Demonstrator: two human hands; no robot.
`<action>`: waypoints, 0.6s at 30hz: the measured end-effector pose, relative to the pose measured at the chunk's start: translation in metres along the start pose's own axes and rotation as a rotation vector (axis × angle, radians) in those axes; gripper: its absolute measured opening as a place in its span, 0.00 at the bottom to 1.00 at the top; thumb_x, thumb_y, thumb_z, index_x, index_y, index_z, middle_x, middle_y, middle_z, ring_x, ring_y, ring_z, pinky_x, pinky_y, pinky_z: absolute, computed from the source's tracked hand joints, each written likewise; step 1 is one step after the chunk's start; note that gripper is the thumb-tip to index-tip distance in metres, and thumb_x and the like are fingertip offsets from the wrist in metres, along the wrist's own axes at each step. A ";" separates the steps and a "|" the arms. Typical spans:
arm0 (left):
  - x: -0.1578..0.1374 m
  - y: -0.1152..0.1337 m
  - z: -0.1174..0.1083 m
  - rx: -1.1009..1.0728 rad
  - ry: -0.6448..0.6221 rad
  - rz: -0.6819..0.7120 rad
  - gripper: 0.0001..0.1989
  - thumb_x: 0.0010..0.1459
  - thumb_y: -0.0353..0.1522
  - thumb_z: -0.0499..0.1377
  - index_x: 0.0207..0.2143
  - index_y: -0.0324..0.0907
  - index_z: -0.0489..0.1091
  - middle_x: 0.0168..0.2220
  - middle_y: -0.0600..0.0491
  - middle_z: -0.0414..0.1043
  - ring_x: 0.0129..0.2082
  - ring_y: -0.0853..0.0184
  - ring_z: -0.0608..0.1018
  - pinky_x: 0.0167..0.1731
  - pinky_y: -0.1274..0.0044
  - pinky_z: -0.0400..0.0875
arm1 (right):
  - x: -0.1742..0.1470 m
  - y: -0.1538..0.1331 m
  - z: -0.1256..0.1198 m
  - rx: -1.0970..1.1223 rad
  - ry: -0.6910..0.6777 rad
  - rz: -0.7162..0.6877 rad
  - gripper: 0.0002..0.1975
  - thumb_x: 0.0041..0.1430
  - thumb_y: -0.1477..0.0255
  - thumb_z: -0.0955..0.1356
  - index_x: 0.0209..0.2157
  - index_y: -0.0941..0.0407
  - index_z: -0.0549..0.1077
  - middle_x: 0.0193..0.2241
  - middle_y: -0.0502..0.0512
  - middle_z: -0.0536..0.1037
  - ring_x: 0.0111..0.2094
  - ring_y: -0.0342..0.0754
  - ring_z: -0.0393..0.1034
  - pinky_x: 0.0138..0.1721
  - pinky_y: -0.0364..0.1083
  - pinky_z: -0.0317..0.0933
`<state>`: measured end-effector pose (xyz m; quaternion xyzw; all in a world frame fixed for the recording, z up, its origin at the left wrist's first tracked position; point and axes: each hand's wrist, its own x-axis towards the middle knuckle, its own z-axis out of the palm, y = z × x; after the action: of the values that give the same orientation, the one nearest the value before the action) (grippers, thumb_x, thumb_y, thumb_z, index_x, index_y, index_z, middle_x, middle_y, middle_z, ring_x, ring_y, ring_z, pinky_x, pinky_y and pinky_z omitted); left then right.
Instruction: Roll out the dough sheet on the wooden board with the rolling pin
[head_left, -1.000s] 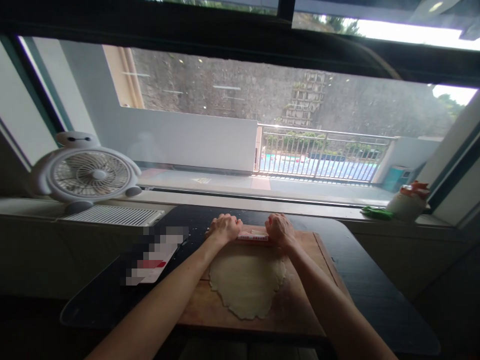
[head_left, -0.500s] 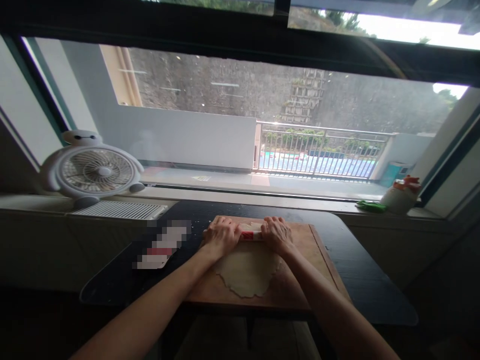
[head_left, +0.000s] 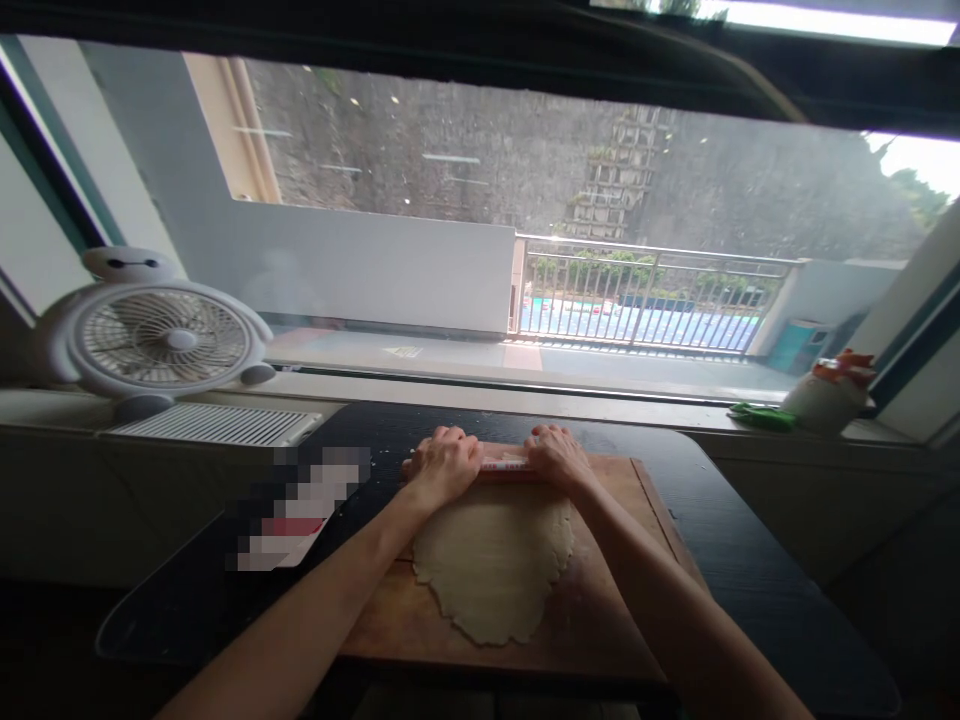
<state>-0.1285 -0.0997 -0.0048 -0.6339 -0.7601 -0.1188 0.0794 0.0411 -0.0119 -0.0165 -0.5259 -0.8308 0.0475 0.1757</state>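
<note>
A wide, thin sheet of pale dough with a ragged near edge lies on a wooden board. Across the dough's far end runs a rolling pin, its middle showing white with small red print. My left hand is closed over the left part of the pin, fingers curled down over the far side. On the right part, my right hand grips it the same way. Both hands cover the pin's ends.
Under the board is a dark table. A blurred pale item with a red patch lies on its left side. A white fan stands by the window at left; a white pot and a green object sit on the right of the sill.
The pin has turned, since the large red patch on it gave way to small print. More dough shows on the near side. My view has shifted, so the board looks nearer and larger.
</note>
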 end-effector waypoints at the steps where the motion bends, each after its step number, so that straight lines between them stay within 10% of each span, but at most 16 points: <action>1: -0.016 0.002 -0.003 -0.004 0.073 0.051 0.22 0.59 0.41 0.40 0.35 0.45 0.72 0.40 0.48 0.70 0.43 0.61 0.67 0.45 0.69 0.59 | -0.011 0.000 -0.001 -0.008 -0.001 -0.023 0.15 0.60 0.66 0.56 0.37 0.56 0.70 0.36 0.58 0.71 0.39 0.49 0.60 0.38 0.45 0.51; 10: -0.134 0.000 -0.028 -0.087 0.075 0.240 0.15 0.57 0.39 0.48 0.45 0.56 0.66 0.39 0.52 0.69 0.38 0.62 0.70 0.40 0.69 0.62 | -0.073 -0.014 -0.010 0.077 0.140 -0.259 0.13 0.60 0.70 0.56 0.38 0.52 0.70 0.39 0.53 0.71 0.41 0.46 0.60 0.50 0.48 0.43; 18: -0.151 0.011 -0.026 -0.111 0.111 0.098 0.16 0.59 0.40 0.44 0.43 0.50 0.67 0.35 0.50 0.70 0.36 0.61 0.71 0.37 0.68 0.62 | -0.042 -0.064 0.008 0.168 0.036 -0.181 0.15 0.56 0.67 0.58 0.42 0.50 0.70 0.39 0.52 0.73 0.43 0.48 0.60 0.47 0.48 0.46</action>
<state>-0.0907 -0.2482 -0.0200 -0.6661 -0.7149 -0.1916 0.0921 -0.0005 -0.0765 -0.0175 -0.4332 -0.8646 0.0914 0.2374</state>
